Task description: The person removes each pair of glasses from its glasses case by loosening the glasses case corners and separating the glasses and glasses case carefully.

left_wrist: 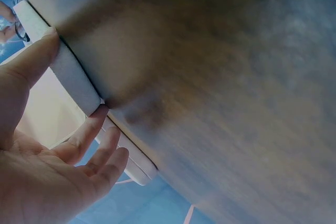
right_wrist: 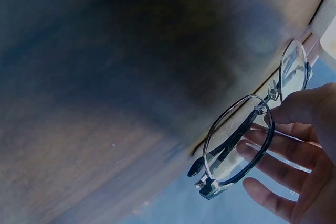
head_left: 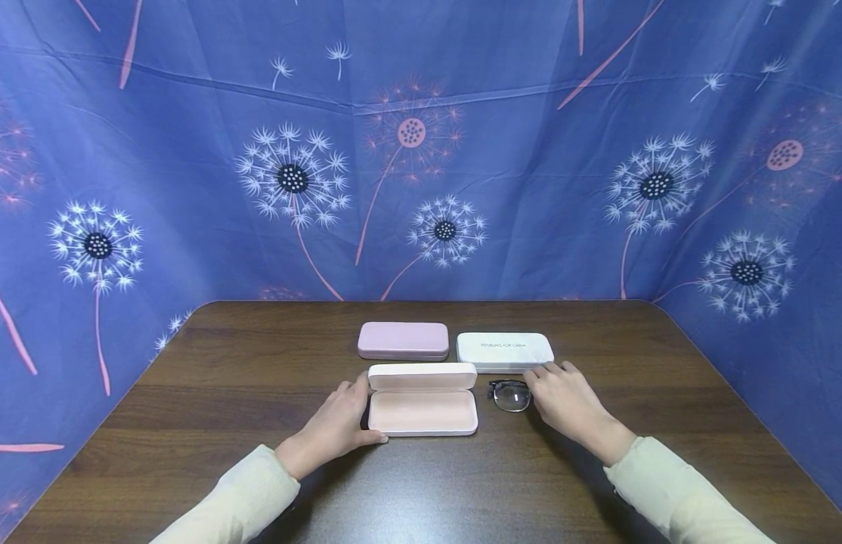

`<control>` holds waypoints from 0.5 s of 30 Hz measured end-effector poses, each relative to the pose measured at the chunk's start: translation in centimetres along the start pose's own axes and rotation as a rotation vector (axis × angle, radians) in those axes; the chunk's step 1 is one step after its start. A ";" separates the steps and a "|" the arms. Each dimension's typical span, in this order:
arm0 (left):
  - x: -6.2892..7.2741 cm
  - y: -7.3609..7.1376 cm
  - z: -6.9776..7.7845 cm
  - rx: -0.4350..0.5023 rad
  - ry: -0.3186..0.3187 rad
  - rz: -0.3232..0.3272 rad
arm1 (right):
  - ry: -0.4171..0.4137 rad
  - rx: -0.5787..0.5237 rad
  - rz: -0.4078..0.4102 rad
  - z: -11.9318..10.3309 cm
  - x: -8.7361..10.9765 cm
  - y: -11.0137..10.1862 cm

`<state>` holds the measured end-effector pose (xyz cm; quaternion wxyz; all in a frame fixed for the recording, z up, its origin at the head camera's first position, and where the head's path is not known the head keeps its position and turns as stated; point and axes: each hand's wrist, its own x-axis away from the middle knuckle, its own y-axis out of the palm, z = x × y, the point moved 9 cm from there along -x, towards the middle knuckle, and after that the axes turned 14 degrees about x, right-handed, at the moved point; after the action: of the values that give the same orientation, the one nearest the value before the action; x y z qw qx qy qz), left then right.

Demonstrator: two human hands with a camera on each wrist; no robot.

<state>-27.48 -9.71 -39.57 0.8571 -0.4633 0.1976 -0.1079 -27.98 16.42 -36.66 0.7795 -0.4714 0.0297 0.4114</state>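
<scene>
An open white glasses case (head_left: 423,414) with a pale pink lining stands on the table, its lid raised at the back. My left hand (head_left: 334,423) holds it by the left end, thumb at the front corner and fingers toward the back. In the left wrist view, the thumb and a fingertip touch the case's outer wall (left_wrist: 76,74). Folded eyeglasses (head_left: 512,396) with a dark upper rim are to the right of the case. My right hand (head_left: 572,400) pinches them; in the right wrist view its thumb and fingers hold the glasses (right_wrist: 209,188) near the bridge.
Behind the open case lies a closed pink glasses case (head_left: 403,340). A closed white glasses case (head_left: 506,355) with printed lettering lies to its right, just behind the eyeglasses. The brown wooden table (head_left: 258,355) ends at a blue dandelion-patterned cloth (head_left: 530,151).
</scene>
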 end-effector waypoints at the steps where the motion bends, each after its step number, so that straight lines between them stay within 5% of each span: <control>1: 0.0 0.0 0.0 0.002 -0.001 0.000 | -0.002 -0.001 -0.006 0.0 -0.1 0.1; 15: -0.1 0.0 0.0 0.004 -0.008 -0.006 | -0.020 0.003 -0.064 -0.5 -0.6 1.3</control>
<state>-27.54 -9.72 -39.57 0.8585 -0.4626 0.1927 -0.1088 -29.12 15.96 -37.56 0.7933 -0.4667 0.0074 0.3910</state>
